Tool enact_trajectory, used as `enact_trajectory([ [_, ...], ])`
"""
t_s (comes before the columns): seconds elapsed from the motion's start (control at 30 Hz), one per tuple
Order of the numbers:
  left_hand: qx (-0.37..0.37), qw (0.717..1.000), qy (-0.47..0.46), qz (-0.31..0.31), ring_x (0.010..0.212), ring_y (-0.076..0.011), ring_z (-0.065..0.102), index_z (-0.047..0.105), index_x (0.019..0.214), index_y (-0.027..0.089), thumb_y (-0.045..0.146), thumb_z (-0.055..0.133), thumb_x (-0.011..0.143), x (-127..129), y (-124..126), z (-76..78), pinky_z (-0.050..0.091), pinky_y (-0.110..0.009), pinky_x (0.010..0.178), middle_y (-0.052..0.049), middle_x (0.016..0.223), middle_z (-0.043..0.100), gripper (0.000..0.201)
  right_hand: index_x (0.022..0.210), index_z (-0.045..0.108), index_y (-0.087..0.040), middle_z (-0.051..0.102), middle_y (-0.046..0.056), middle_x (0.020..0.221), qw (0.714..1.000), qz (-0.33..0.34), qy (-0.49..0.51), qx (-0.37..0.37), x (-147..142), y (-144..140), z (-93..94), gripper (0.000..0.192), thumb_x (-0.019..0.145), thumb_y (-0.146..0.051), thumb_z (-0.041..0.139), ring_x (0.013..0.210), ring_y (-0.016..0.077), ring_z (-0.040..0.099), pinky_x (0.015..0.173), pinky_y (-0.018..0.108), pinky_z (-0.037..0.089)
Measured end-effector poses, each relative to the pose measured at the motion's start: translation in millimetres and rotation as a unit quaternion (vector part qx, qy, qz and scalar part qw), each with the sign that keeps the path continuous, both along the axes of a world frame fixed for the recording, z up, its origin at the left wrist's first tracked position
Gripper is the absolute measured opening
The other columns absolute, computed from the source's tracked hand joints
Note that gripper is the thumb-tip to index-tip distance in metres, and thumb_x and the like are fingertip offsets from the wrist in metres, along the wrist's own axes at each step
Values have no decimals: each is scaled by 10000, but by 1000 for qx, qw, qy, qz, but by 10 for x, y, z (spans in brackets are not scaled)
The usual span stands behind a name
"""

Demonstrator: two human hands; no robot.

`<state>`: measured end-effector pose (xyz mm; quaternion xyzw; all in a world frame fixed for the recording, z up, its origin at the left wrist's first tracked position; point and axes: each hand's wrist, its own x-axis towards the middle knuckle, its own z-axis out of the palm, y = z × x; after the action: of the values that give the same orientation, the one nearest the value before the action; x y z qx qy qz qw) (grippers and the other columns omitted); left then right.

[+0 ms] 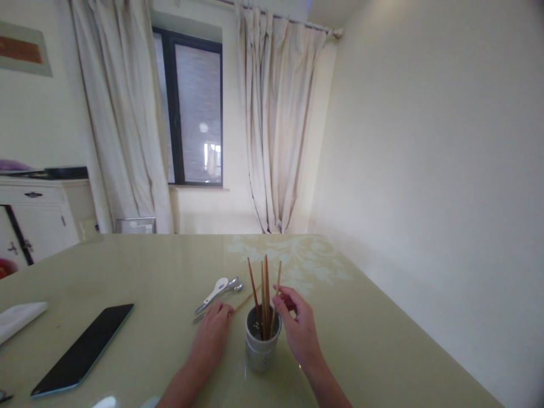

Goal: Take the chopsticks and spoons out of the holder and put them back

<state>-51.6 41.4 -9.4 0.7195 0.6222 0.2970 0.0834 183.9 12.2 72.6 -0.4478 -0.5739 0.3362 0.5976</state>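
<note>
A grey cylindrical holder (260,354) stands upright on the table, with several brown chopsticks (266,289) leaning in it. My right hand (297,326) is at the holder's right side, its thumb and fingers pinching a lighter chopstick (278,277) whose lower end is inside the holder. To the left of the holder, my left hand (215,326) rests low over the table with curled fingers around the near end of a pale chopstick (245,301) lying there. Just beyond that hand lie a white spoon (220,285) and metal spoons (238,287); their handles are partly covered.
The glossy green table (161,266) runs along a bare wall (433,170) on the right. A dark tablet-like slab (87,348) lies at the left, with a white object (19,318) beyond it. A white cabinet (42,212), curtains (276,113) and a window (198,113) are behind.
</note>
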Motion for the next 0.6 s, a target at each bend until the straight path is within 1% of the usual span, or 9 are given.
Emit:
enact_trajectory([
  [0.07, 11, 999, -31, -8, 1077, -280, 707, 726, 948, 229, 217, 434, 960, 25, -8, 7, 544, -426, 991, -105, 1063, 776, 292, 1113, 831, -196, 790, 86, 887, 1000, -5, 11, -2, 3, 11, -3, 469, 906, -607, 746, 796, 238, 682, 701, 310, 526],
  [0.13, 24, 997, -77, -16, 1078, -294, 704, 727, 966, 231, 248, 438, 962, 71, -29, 40, 544, -457, 1003, -112, 1072, 785, 289, 1056, 835, -201, 779, 81, 877, 999, -10, 38, -3, 6, 43, -23, 484, 910, -646, 715, 784, 230, 668, 697, 311, 521],
  [0.2, 38, 990, -131, -27, 1077, -301, 705, 731, 997, 232, 296, 450, 971, 138, -65, 98, 546, -477, 1008, -118, 1076, 789, 289, 947, 832, -194, 745, 70, 801, 997, -22, 74, -18, 2, 92, -69, 539, 900, -709, 679, 702, 207, 623, 635, 302, 496],
  [0.27, 50, 981, -181, -41, 1065, -300, 706, 735, 1008, 237, 356, 473, 982, 213, -117, 169, 557, -476, 991, -118, 1075, 785, 289, 833, 810, -183, 700, 52, 707, 994, -21, 96, -55, -17, 139, -138, 604, 855, -772, 679, 617, 184, 570, 562, 288, 450],
  [0.33, 53, 973, -216, -64, 1034, -293, 706, 744, 1017, 239, 393, 492, 988, 283, -178, 236, 571, -459, 955, -117, 1077, 779, 297, 780, 788, -179, 679, 36, 659, 990, 11, 104, -95, -53, 172, -216, 627, 806, -801, 707, 595, 179, 566, 546, 278, 433],
  [0.4, 48, 966, -232, -100, 1001, -285, 702, 755, 1022, 236, 396, 497, 993, 341, -239, 286, 578, -441, 920, -118, 1064, 773, 305, 773, 774, -180, 686, 24, 662, 984, 61, 115, -124, -99, 185, -286, 611, 768, -791, 752, 619, 187, 592, 572, 279, 451],
  [0.47, 44, 960, -240, -135, 988, -280, 695, 767, 1015, 232, 388, 493, 1003, 387, -289, 312, 577, -428, 906, -120, 1048, 769, 315, 770, 757, -181, 697, 17, 683, 975, 95, 145, -140, -145, 189, -336, 587, 735, -766, 800, 651, 198, 617, 610, 291, 481],
  [0.53, 44, 956, -245, -154, 980, -277, 691, 775, 990, 230, 386, 491, 1013, 421, -316, 319, 576, -421, 904, -121, 1027, 766, 325, 769, 750, -179, 703, 15, 695, 968, 103, 172, -148, -179, 192, -362, 575, 705, -744, 836, 660, 204, 631, 638, 306, 505],
  [0.6, 43, 955, -247, -158, 972, -275, 694, 779, 984, 230, 389, 475, 1025, 436, -307, 310, 580, -416, 903, -120, 1019, 767, 345, 787, 765, -173, 716, 25, 713, 970, 91, 174, -140, -186, 206, -362, 568, 708, -730, 842, 674, 211, 647, 653, 313, 517],
])
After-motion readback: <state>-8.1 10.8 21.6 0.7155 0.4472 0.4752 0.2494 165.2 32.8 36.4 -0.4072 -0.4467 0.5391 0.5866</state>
